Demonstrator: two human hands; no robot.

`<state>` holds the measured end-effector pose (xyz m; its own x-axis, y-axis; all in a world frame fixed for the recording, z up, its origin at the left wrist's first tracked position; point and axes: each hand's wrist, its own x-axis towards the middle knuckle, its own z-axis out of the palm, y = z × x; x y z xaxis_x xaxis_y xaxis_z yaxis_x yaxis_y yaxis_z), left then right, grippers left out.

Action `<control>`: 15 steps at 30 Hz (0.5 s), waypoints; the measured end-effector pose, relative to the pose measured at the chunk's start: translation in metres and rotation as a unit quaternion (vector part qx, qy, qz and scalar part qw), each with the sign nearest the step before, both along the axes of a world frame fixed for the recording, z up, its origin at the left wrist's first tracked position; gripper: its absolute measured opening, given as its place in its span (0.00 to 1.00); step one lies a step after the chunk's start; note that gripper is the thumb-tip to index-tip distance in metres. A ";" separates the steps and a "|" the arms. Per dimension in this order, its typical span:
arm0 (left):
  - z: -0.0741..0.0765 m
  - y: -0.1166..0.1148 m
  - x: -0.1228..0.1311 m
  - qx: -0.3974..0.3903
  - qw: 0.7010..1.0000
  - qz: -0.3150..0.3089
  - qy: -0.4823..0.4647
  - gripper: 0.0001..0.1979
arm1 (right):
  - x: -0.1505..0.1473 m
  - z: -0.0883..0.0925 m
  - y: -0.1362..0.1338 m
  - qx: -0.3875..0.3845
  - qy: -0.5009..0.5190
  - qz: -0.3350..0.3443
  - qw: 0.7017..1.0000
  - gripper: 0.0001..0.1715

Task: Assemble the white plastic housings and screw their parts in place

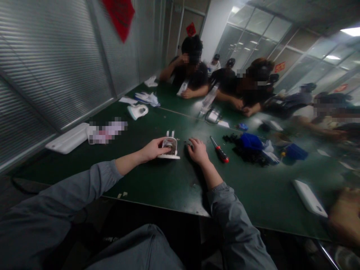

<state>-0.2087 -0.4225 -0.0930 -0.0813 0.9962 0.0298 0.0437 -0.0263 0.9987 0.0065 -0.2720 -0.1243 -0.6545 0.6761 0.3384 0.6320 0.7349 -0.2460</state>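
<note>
My left hand (153,150) is closed on a white plastic housing (176,144) just above or on the green table. Its thumb reaches into the open side, where metal-looking inner parts show. Two white prongs stick up from the far end of the housing, and a flat white plate forms its near edge. To the right, my right hand (198,150) rests on the tabletop, fingers bent and thumb apart, with no object visible in it. Tiny dark bits (185,141) lie beside its fingertips. A red-and-black screwdriver (222,153) lies right of that hand.
Blue bins (251,141) and a heap of black parts (249,155) stand on the right of the green table (165,187). A white panel (69,138) lies left, another white case (309,197) right. A white part (137,111) and gloves (147,98) lie farther back. Several people sit across.
</note>
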 end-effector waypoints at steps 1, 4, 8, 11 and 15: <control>-0.001 0.000 0.000 0.002 1.000 -0.003 0.004 0.24 | -0.001 -0.002 0.001 -0.005 -0.015 0.003 1.000 0.25; -0.003 0.001 -0.001 0.011 1.000 -0.014 0.011 0.25 | -0.004 -0.005 0.000 -0.018 -0.050 0.039 0.998 0.26; 0.000 0.000 -0.002 0.014 1.000 -0.016 0.022 0.25 | -0.007 -0.003 -0.004 -0.025 -0.057 0.072 0.995 0.23; 0.001 -0.001 -0.002 0.012 0.999 -0.009 0.028 0.25 | -0.007 -0.002 -0.004 -0.020 -0.043 0.069 0.996 0.21; 0.002 -0.001 -0.002 0.010 0.999 -0.012 0.034 0.24 | -0.005 -0.001 -0.003 0.003 -0.026 0.026 0.999 0.20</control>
<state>-0.2103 -0.4239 -0.0908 -0.0550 0.9971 0.0534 0.1112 -0.0471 0.9927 0.0011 -0.2748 -0.1258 -0.7056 0.6388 0.3067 0.6044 0.7685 -0.2101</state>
